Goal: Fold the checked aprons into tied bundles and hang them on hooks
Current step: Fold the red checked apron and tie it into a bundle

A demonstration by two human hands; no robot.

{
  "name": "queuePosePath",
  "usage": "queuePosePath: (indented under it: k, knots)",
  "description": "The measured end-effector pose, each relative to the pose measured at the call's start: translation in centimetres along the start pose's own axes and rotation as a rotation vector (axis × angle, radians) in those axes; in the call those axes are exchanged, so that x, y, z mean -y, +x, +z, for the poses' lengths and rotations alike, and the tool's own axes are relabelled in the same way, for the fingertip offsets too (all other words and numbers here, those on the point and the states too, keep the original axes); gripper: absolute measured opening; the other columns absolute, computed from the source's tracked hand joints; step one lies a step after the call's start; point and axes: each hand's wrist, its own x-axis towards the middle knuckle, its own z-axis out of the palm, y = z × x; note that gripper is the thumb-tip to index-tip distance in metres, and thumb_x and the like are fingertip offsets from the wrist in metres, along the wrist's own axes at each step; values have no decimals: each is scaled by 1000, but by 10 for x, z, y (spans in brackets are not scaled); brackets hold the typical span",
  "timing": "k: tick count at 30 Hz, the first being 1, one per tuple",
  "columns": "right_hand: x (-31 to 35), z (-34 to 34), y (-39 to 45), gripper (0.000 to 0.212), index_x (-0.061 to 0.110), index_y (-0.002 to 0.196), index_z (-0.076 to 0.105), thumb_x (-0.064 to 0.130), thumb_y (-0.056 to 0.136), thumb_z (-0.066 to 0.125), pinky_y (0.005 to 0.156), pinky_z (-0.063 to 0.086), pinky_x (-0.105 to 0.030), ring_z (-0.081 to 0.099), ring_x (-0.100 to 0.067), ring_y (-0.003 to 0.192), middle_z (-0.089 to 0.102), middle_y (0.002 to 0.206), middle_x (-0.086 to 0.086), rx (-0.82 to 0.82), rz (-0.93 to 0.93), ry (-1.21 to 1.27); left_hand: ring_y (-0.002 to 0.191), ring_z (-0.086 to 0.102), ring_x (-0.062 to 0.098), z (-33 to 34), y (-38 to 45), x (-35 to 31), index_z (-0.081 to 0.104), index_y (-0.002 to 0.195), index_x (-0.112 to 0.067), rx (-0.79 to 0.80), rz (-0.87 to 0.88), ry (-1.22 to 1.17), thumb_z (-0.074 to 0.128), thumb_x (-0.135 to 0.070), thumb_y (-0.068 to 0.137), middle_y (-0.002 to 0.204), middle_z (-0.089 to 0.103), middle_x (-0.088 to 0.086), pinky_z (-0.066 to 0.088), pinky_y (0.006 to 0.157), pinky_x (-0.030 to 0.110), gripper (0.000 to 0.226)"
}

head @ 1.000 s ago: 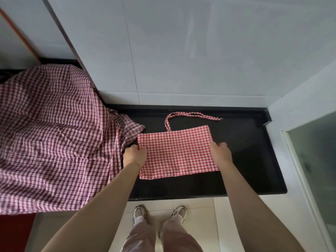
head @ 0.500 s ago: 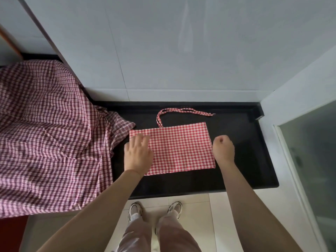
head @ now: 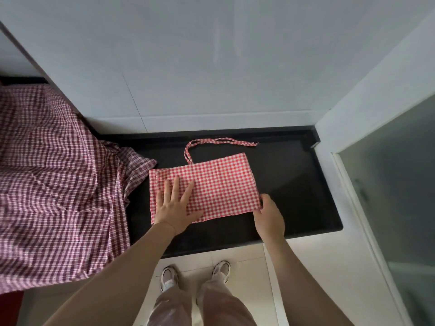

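A large dark-red checked cloth (head: 54, 184) lay heaped to the left of the left hand, draped over something it hid completely; its left side ran out of view, and its lower edge hung down past the front of the black counter (head: 294, 184). Whether this cloth was another apron could not be told from its folds.

Just right of that heap, the folded red-and-white checked apron (head: 219, 184) lay flat on the counter as a rough rectangle, its long axis running left to right and slightly tilted, the right end sitting a little lower toward the person. The left hand (head: 174, 205) rested flat on the apron's left part, fingers straight and spread, palm down, gripping nothing; it covered the near left corner of the fabric. Beyond the left hand's fingertips, a checked strap (head: 219, 141) rose from the apron's far edge, looped up and trailed off to the right along the back of the counter, ending in a frayed tip.

The right hand (head: 268, 217) was at the apron's near right corner, with the thumb lying on top of the cloth's edge and the other fingers curled out of sight behind the back of the hand, so it appeared to pinch that corner, though the contact underneath was hidden.

Below both hands, the person's pale trousers (head: 200, 304) and white shoes (head: 168, 276) stood on a light tiled floor. To the right of the right hand stood a white frame with a frosted glass panel (head: 395, 184), cut off by the edge.
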Motion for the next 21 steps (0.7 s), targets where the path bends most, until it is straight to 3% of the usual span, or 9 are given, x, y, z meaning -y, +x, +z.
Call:
queuePosePath:
  k: [5,8,10,11,13,15,18,20,21]
  knots:
    - [-8,-8,3,14,21,103,49,35,103,49,60,44,-23,60,-11,68,62,86,4,-29,-37,-372,147,-27,34,3,1,4,-33,146,-42,24,-15,30,23,-85,83,155,-39,6,-9,118,57,95]
    - [-17,-20,14,18,18,99,52,36,103,49,68,49,-28,61,-13,75,62,89,2,210,-1,-314,147,-28,33,5,1,6,-32,146,-44,26,-13,20,25,-86,82,152,-42,3,-9,118,59,95]
    - [-14,-39,28,12,18,96,57,29,100,55,75,52,-31,62,-14,79,63,92,-1,434,51,-320,147,-28,32,5,4,9,-29,148,-44,19,-7,30,26,-86,81,156,-38,3,-9,119,59,96]
    - [-9,-51,36,8,17,96,60,24,99,56,77,53,-31,62,-15,80,64,93,-2,469,55,-360,148,-27,31,2,6,11,-28,149,-45,19,4,45,27,-86,81,158,-37,3,-8,120,59,97]
    - [0,-72,53,10,15,101,63,14,98,53,80,49,-31,59,-15,86,64,102,-1,310,4,-322,149,-25,29,-5,10,16,-22,151,-46,20,36,58,34,-86,80,161,-31,2,-6,120,60,99]
    - [21,-85,65,26,19,118,60,7,97,52,84,41,-28,51,-13,96,53,115,1,138,-77,-62,151,-17,29,-16,15,17,-13,153,-47,-4,57,55,46,-86,76,165,-19,2,-8,119,61,104]
    - [74,-78,83,39,32,132,56,11,99,50,90,41,-31,51,-14,110,49,131,-2,296,-33,184,152,0,36,-29,22,5,-5,154,-45,-63,43,28,51,-84,75,166,1,9,-2,121,61,104]
    - [100,-69,93,25,25,125,61,19,102,50,100,45,-35,56,-21,116,56,135,-5,422,55,54,151,5,41,-34,25,-6,-4,154,-44,-75,-2,-17,44,-84,78,165,4,13,8,121,59,99]
    - [109,-66,98,20,19,116,63,25,104,49,100,45,-36,59,-22,109,60,128,-11,463,82,-53,150,5,43,-35,27,-10,-5,154,-43,-68,-26,-31,41,-87,78,165,4,13,10,121,59,99]
